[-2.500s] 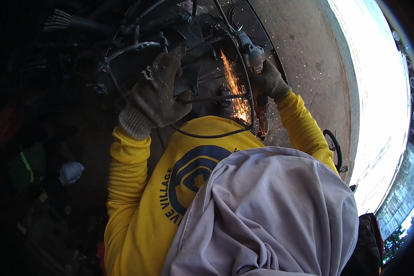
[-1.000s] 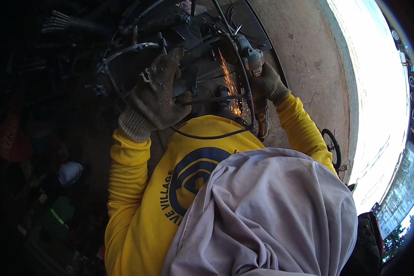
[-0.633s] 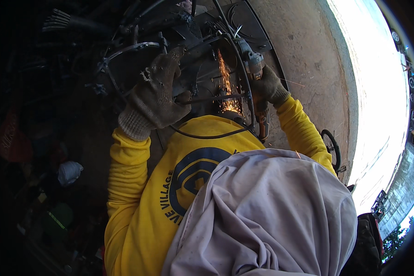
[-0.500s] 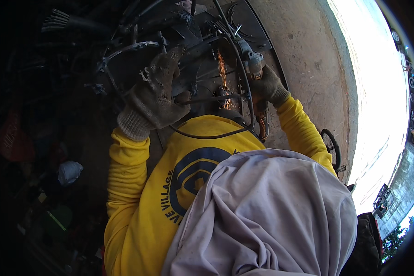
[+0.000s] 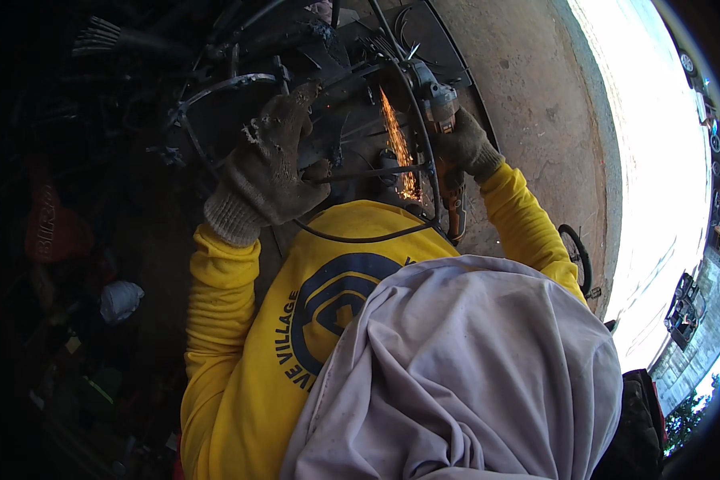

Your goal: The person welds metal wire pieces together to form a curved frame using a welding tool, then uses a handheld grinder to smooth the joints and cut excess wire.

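My right hand (image 5: 470, 146), in a worn knit glove, grips an angle grinder (image 5: 438, 104) with a grey head and an orange-and-black body. Orange sparks (image 5: 398, 144) stream from it down toward my lap. The exact spot where the disc meets metal is hidden. A frame of bent dark metal rods (image 5: 368, 173) stands in front of me, its curved lower rod across my yellow shirt. My left hand (image 5: 268, 172), in a matching glove with a frayed patch, is closed on the frame's cross rod, the thumb against it.
A dark metal table (image 5: 440, 40) with loose curved rods lies at the far side. Bundled metal tubes (image 5: 100, 36) sit at far left, a red bag-like thing (image 5: 56, 228) and a pale crumpled bundle (image 5: 122, 301) lower left. A bicycle wheel (image 5: 576, 256) stands on the right.
The spark stream has grown longer and brighter and slants a little more to the right. The grinder has shifted very slightly; my left hand stays in place.
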A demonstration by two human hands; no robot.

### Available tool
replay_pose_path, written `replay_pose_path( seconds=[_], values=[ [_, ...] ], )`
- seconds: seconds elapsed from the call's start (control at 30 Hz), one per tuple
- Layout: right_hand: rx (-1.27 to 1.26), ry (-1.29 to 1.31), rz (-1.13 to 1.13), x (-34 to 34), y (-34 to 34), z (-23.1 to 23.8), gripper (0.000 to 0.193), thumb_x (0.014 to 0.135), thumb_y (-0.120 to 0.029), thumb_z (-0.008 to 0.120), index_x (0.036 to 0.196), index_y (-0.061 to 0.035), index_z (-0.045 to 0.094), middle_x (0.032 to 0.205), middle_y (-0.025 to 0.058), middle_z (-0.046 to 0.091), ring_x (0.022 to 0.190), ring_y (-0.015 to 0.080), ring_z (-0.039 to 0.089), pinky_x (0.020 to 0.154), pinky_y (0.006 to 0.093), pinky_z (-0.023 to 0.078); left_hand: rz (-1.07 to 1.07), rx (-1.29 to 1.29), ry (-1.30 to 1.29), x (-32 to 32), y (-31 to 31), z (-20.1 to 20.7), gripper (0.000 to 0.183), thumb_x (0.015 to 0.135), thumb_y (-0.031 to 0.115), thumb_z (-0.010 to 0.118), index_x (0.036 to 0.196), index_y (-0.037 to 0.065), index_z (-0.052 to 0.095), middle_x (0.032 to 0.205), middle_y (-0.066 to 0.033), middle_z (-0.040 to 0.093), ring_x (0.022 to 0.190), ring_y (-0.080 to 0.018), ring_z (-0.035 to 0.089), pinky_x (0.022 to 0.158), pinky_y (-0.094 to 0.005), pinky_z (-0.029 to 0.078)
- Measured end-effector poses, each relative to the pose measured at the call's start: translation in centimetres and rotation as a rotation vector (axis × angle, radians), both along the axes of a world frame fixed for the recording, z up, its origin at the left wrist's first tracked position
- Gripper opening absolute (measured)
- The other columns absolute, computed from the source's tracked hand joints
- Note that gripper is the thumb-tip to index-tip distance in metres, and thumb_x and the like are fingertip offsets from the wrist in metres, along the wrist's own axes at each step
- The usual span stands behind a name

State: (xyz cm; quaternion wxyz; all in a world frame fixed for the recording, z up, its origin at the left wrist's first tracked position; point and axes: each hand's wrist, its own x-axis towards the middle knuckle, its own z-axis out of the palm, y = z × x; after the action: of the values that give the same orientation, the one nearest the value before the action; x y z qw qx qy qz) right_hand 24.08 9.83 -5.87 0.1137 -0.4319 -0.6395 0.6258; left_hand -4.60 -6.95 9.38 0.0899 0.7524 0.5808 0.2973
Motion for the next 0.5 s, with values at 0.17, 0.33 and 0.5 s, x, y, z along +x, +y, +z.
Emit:
replay_pose_path(
  seconds=[0.17, 0.33, 0.5],
  values=[
    [-0.018, -0.034, -0.017, -0.2, -0.1, 0.5, 0.067, 0.074, -0.027, 0.084, 0.133, -0.0087, 0.059, 0.12, 0.0114, 0.07, 0.11, 0.0223, 0.067, 0.097, 0.036, 0.052, 0.058, -0.179, -0.021, 0.2, -0.1, 0.4, 0.082, 0.067, 0.009, 0.076, 0.142, 0.001, 0.044, 0.11, -0.0119, 0.055, 0.089, -0.0302, 0.063, 0.066, -0.0368, 0.055],
    [0.005, -0.003, -0.007, 0.3, 0.5, -0.8, 0.069, 0.074, -0.029, 0.084, 0.135, -0.0092, 0.058, 0.121, 0.0117, 0.07, 0.111, 0.0229, 0.067, 0.099, 0.0366, 0.051, 0.041, -0.1, -0.02, 0.0, 0.1, 0.0, 0.078, 0.067, 0.01, 0.075, 0.139, 0.001, 0.046, 0.108, -0.0121, 0.054, 0.088, -0.0294, 0.062, 0.064, -0.0366, 0.055],
    [0.004, -0.044, 0.019, 0.2, 0.3, -1.6, 0.067, 0.077, -0.031, 0.083, 0.135, -0.0098, 0.058, 0.121, 0.0115, 0.07, 0.111, 0.023, 0.067, 0.1, 0.0369, 0.051, 0.109, -0.247, -0.025, 0.5, 0.1, 0.9, 0.077, 0.068, 0.012, 0.074, 0.138, 0.001, 0.047, 0.109, -0.0129, 0.055, 0.085, -0.0296, 0.062, 0.066, -0.0382, 0.055]
  ],
)
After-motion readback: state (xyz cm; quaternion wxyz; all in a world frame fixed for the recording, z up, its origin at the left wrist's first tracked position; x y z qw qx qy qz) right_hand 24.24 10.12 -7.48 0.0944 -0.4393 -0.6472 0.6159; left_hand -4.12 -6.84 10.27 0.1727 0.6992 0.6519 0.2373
